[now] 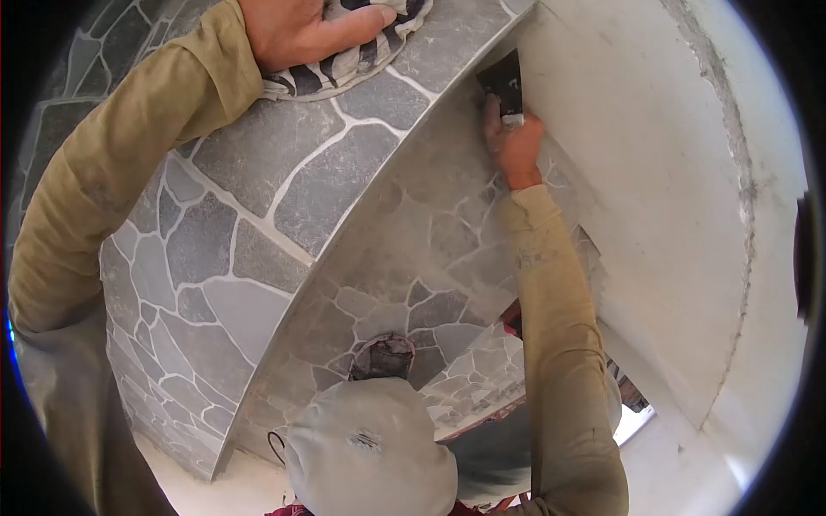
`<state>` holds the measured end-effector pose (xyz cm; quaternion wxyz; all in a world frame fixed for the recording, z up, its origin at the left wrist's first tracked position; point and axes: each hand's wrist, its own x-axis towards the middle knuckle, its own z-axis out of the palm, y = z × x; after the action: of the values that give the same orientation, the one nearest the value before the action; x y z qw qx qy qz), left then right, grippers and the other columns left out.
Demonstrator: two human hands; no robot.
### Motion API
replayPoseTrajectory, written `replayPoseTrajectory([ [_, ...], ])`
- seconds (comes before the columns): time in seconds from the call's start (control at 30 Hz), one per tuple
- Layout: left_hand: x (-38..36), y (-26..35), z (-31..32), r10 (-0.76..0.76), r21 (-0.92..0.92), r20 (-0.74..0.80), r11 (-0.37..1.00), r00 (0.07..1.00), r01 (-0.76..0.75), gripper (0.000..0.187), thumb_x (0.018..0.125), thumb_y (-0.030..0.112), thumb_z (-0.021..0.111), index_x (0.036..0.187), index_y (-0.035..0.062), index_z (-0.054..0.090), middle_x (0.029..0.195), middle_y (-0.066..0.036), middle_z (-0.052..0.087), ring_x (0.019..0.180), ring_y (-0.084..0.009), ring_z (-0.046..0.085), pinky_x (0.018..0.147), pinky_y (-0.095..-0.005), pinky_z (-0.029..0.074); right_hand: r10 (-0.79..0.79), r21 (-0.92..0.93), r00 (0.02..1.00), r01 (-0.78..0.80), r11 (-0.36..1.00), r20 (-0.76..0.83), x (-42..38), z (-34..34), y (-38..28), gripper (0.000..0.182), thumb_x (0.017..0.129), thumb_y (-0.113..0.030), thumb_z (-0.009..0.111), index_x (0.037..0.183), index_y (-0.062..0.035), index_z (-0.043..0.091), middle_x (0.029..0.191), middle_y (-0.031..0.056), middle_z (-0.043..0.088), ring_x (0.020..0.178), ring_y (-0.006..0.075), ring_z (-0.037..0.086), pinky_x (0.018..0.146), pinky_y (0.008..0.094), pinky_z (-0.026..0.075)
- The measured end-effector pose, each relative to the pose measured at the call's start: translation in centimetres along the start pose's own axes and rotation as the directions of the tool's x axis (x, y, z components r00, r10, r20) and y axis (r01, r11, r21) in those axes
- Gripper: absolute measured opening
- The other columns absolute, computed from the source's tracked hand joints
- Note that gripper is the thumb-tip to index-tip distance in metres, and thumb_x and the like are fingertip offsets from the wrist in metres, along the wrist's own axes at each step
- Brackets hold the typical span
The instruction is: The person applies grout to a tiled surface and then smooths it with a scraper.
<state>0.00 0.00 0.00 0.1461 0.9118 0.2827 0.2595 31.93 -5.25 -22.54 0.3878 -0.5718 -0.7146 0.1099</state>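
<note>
At the top, my left hand (297, 34) presses a black-and-white patterned cloth (348, 56) flat on the grey stone-patterned surface (327, 181), its thumb stretched out over the cloth. My right hand (516, 146), at the upper right, is closed around a dark flat blade tool (508, 82). That blade lies near the corner where the recessed stone-patterned face meets the pale wall (637, 155).
A sharp raised edge (323, 258) runs diagonally between the two stone-patterned faces. Below is a person in a light cap (370, 451), close under my arms. A dark round opening (383, 357) shows above the cap. A rough crack runs down the pale wall.
</note>
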Motion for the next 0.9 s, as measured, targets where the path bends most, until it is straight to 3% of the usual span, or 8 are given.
replayPoseTrajectory([
  [0.07,0.4,-0.3,-0.4,0.004,0.010,0.008,1.000,1.000,-0.004,0.043,0.083,0.030,0.068,0.112,-0.0014,0.066,0.109,-0.021,0.061,0.098,-0.0351,0.062,0.088,-0.0413,0.052,0.209,0.252,0.976,-0.217,0.943,0.061,0.0,-0.1,-1.2,0.023,0.088,-0.024,0.073,0.086,-0.0007,0.072,0.074,0.0219,0.069,0.066,0.0420,0.067,0.065,0.0476,0.054],
  [0.17,1.2,-0.2,0.2,0.061,0.091,-0.061,0.994,0.996,-0.056,0.043,0.084,0.031,0.068,0.111,-0.0016,0.066,0.108,-0.021,0.061,0.097,-0.0349,0.062,0.087,-0.0411,0.052,-0.053,-0.032,0.993,0.049,0.998,-0.102,2.7,0.2,1.5,0.023,0.088,-0.022,0.072,0.087,0.0007,0.071,0.072,0.0211,0.068,0.064,0.0424,0.066,0.064,0.0467,0.054],
  [0.3,0.5,-0.3,0.6,0.038,0.006,-0.057,0.999,0.998,-0.038,0.042,0.084,0.030,0.068,0.111,-0.0018,0.066,0.108,-0.021,0.061,0.097,-0.0348,0.062,0.086,-0.0409,0.052,-0.002,0.076,0.997,0.008,0.997,-0.077,1.4,-0.4,0.7,0.023,0.089,-0.022,0.072,0.087,0.0009,0.071,0.074,0.0220,0.068,0.068,0.0430,0.067,0.065,0.0469,0.054],
  [0.37,0.4,-0.3,0.2,0.050,0.009,-0.052,0.999,0.997,-0.049,0.042,0.084,0.030,0.069,0.111,-0.0016,0.066,0.109,-0.021,0.061,0.097,-0.0348,0.062,0.086,-0.0408,0.052,0.180,0.184,0.982,-0.186,0.965,0.051,0.9,-1.2,-0.2,0.022,0.089,-0.021,0.071,0.089,0.0010,0.071,0.079,0.0223,0.069,0.072,0.0432,0.068,0.067,0.0467,0.054],
  [0.5,0.4,-0.3,0.2,0.028,0.002,-0.031,1.000,0.999,-0.028,0.042,0.084,0.030,0.069,0.111,-0.0015,0.066,0.109,-0.021,0.061,0.098,-0.0348,0.062,0.086,-0.0408,0.052,0.013,-0.013,1.000,-0.013,1.000,-0.009,1.2,0.1,0.3,0.021,0.088,-0.020,0.071,0.090,0.0013,0.070,0.082,0.0229,0.070,0.076,0.0434,0.067,0.069,0.0467,0.054],
  [0.7,0.1,0.1,-0.4,0.046,0.036,-0.025,0.998,0.999,-0.045,0.040,0.084,0.028,0.068,0.112,-0.0010,0.066,0.108,-0.020,0.061,0.098,-0.0351,0.062,0.087,-0.0410,0.052,0.220,0.270,0.972,-0.235,0.934,0.084,1.0,-0.7,-1.6,0.021,0.088,-0.020,0.071,0.092,-0.0001,0.071,0.086,0.0233,0.070,0.078,0.0444,0.067,0.071,0.0479,0.054],
  [0.77,0.5,0.5,-0.3,-0.007,0.056,0.008,0.998,1.000,0.006,0.041,0.083,0.028,0.068,0.111,-0.0010,0.067,0.108,-0.020,0.061,0.097,-0.0356,0.062,0.087,-0.0414,0.052,-0.044,0.102,0.997,0.051,0.994,-0.068,1.6,0.6,-0.9,0.020,0.088,-0.020,0.070,0.093,-0.0009,0.072,0.087,0.0238,0.070,0.077,0.0445,0.067,0.071,0.0477,0.054],
  [0.9,0.6,0.1,-0.1,0.025,0.039,-0.015,0.999,1.000,-0.024,0.042,0.083,0.030,0.069,0.111,-0.0010,0.067,0.108,-0.021,0.062,0.097,-0.0365,0.063,0.087,-0.0425,0.052,-0.124,0.047,0.982,0.132,0.990,-0.143,1.7,0.4,-1.6,0.019,0.088,-0.020,0.070,0.093,-0.0012,0.072,0.086,0.0234,0.070,0.076,0.0448,0.067,0.070,0.0473,0.054],
])
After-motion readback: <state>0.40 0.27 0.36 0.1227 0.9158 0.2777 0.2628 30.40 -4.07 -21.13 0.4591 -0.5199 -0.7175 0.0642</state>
